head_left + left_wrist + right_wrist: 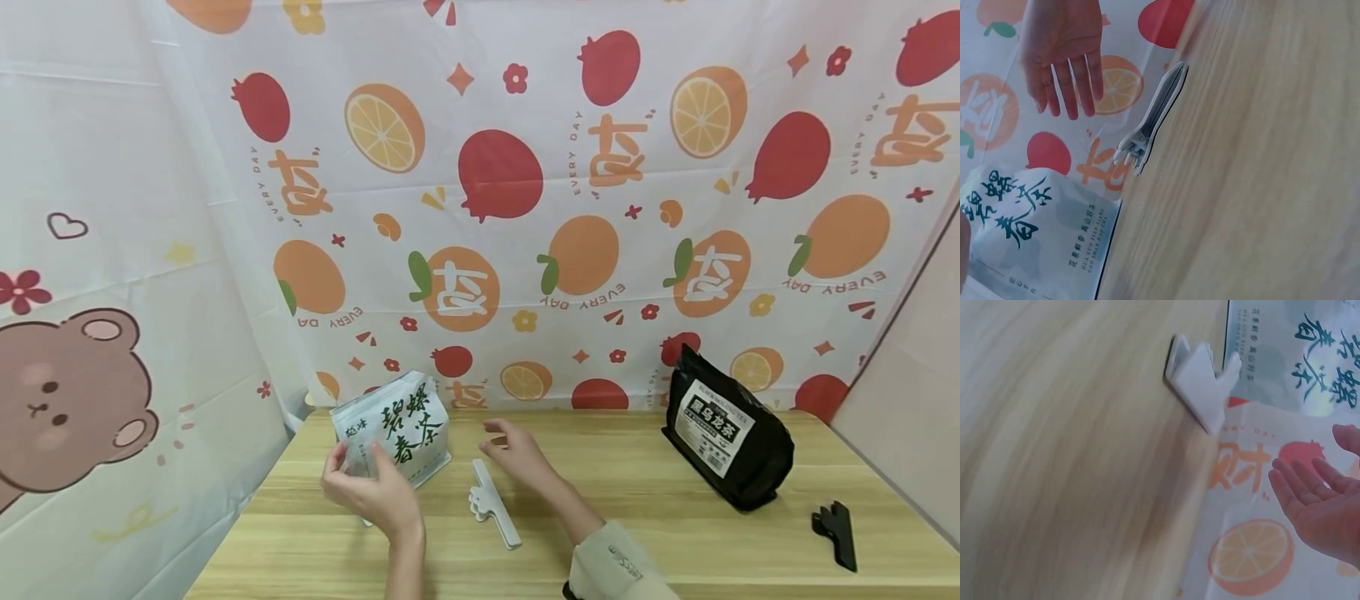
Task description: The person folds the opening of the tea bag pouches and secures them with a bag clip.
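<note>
A white tea bag (397, 425) with large dark green characters stands on the table at the left, tilted. In front of its lower left part is my left hand (375, 493), thumb and fingers spread apart and overlapping the bag in the head view. A white bag clip (492, 504) with a paw-shaped handle lies just right of the bag. Beyond the clip hovers my right hand (519, 454), holding nothing, its fingers loosely bent toward the bag. The right wrist view shows that hand (1319, 500) with an upturned palm, apart from the clip (1200, 384).
A black tea bag (723, 433) with a white label stands at the right of the wooden table (600, 533). Nearer the right edge lies a black bag clip (836, 535). A fruit-printed curtain (502, 275) hangs behind the table.
</note>
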Available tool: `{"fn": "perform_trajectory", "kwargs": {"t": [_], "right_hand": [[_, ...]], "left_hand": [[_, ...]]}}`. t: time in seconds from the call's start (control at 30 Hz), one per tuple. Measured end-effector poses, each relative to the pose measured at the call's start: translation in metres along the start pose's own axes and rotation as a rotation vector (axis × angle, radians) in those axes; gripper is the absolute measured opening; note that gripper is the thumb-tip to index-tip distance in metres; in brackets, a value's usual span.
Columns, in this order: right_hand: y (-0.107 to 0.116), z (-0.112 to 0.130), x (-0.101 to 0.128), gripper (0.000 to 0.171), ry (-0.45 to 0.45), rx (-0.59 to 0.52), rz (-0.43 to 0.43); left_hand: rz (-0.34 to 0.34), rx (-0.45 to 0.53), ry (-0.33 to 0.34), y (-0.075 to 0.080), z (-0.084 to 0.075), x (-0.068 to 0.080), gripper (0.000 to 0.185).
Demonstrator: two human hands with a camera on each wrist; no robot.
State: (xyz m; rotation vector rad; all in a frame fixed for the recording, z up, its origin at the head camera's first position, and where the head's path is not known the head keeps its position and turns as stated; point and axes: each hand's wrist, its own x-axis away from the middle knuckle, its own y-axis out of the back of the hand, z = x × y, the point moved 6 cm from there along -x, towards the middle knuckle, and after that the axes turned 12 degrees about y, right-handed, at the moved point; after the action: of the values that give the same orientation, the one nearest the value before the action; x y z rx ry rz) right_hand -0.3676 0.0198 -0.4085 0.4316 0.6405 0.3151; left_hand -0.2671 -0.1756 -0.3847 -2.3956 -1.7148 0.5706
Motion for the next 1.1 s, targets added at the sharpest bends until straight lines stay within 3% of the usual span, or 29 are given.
{"fn": "perform_trajectory", "kwargs": {"t": [0.2, 0.4, 0.7, 0.93, 1.1], "right_hand": [[-0.018, -0.001, -0.007, 0.036, -0.072, -0.061, 0.006], [-0.032, 0.003, -0.018, 0.039, -0.136, -0.102, 0.009], [-0.053, 0.000, -0.026, 0.052, -0.169, -0.204, 0.020], [-0.060, -0.001, -0.027, 0.051, -0.151, -0.212, 0.019], [-0.056, 0.001, -0.026, 0.051, -0.165, -0.198, 0.005]], "left_hand": [[0.021, 0.018, 0.127, 0.004, 0.009, -0.006, 0.043], [0.058, -0.036, 0.219, 0.004, 0.018, -0.012, 0.042], [0.110, -0.074, 0.259, 0.003, 0.026, -0.012, 0.044], [0.152, -0.067, 0.363, 0.002, 0.031, -0.012, 0.047], [0.141, -0.074, 0.389, 0.002, 0.032, -0.016, 0.046]]}}
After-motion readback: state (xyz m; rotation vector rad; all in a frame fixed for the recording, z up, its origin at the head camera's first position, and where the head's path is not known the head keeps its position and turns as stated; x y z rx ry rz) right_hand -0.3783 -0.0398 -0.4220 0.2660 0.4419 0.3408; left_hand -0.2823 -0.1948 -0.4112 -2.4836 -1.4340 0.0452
